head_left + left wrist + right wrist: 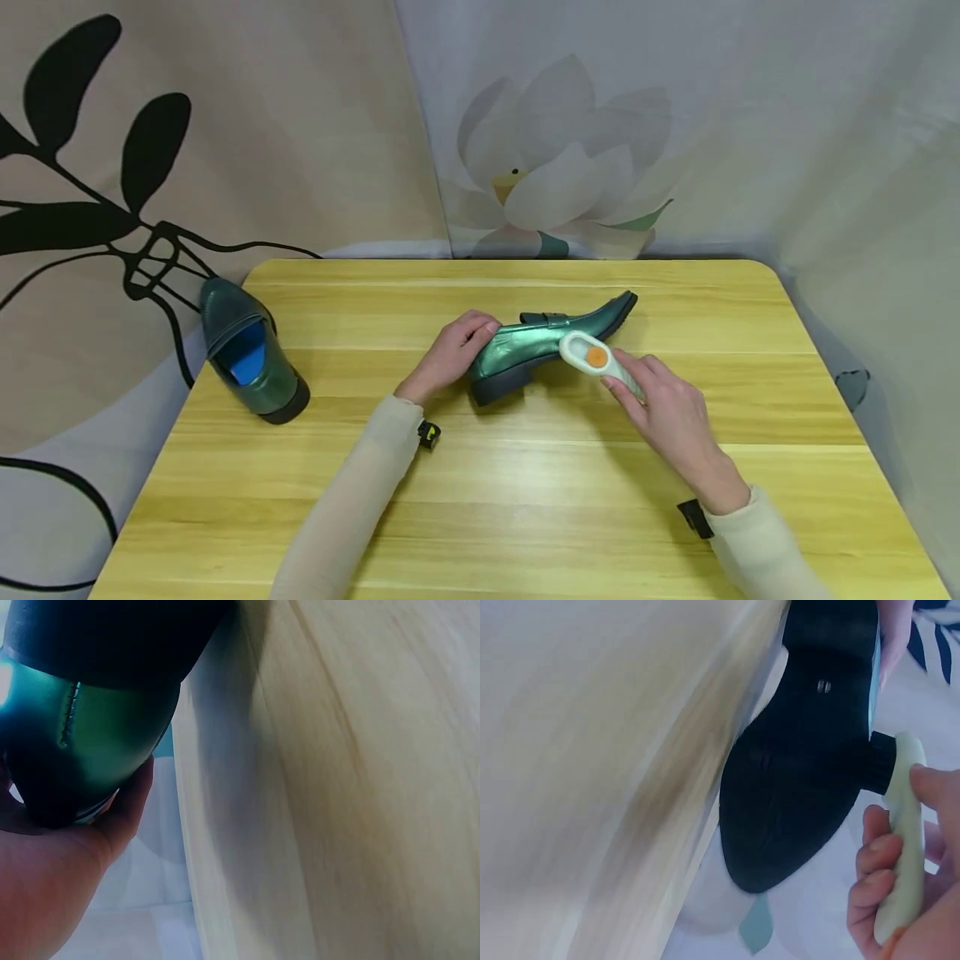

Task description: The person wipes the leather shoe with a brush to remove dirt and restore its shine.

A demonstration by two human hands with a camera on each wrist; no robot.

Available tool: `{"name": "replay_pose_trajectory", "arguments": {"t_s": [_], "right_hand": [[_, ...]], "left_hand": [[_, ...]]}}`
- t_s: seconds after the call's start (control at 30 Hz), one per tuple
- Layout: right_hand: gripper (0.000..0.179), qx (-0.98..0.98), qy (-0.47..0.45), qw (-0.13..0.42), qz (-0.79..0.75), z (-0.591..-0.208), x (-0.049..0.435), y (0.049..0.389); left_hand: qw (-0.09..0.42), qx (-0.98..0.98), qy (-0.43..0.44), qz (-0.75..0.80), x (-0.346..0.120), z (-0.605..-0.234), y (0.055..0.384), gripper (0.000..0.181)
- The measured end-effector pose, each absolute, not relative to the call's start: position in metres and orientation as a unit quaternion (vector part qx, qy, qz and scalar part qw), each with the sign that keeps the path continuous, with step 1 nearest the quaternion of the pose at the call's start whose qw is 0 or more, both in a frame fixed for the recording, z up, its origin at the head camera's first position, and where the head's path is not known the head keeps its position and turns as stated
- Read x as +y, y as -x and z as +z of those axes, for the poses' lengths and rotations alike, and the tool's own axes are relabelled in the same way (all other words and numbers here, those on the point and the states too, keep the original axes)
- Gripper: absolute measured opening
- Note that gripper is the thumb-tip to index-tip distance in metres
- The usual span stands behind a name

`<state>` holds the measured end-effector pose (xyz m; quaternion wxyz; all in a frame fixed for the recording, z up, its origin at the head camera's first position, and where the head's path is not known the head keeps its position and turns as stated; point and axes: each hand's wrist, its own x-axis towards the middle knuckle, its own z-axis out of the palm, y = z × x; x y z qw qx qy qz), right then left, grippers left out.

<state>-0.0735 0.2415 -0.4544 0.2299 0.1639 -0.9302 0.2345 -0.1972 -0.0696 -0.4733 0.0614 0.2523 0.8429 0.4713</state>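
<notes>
A shiny green loafer (517, 346) with a dark sole and heel is tilted on its side over the table, toe toward the back right. My left hand (457, 350) grips it at the heel opening, thumb and fingers around the rim. In the right wrist view its black sole (795, 765) faces the camera. My right hand (667, 408) holds a pale green shoe brush (596, 357) with an orange oval on its back. The brush's dark bristles (880, 761) press against the loafer's side, just above the sole edge.
A second green loafer (251, 354) with a blue insole stands at the table's left edge. The wooden table (540, 517) reaches back to a curtain (675, 125) printed with a flower. Black leaf shapes (90, 167) are printed on the fabric at left.
</notes>
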Motion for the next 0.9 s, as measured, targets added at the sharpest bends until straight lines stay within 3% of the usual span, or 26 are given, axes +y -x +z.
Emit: {"name": "replay_pose_trajectory", "arguments": {"t_s": [0.27, 0.47, 0.7, 0.9], "right_hand": [[0.047, -0.929, -0.177, 0.220, 0.240, -0.457, 0.249, 0.073], [0.043, -0.926, -0.133, 0.252, 0.247, -0.458, 0.261, 0.077], [0.041, -0.921, -0.159, 0.253, 0.248, -0.459, 0.266, 0.077], [0.039, -0.929, -0.118, 0.246, 0.251, -0.458, 0.282, 0.091]], "left_hand": [[0.061, 0.843, -0.252, 0.471, -0.071, -0.472, 0.195, 0.034], [0.060, 0.840, -0.263, 0.471, -0.069, -0.471, 0.193, 0.034], [0.056, 0.842, -0.262, 0.469, -0.070, -0.471, 0.194, 0.033], [0.060, 0.844, -0.262, 0.465, -0.070, -0.471, 0.195, 0.034]]}}
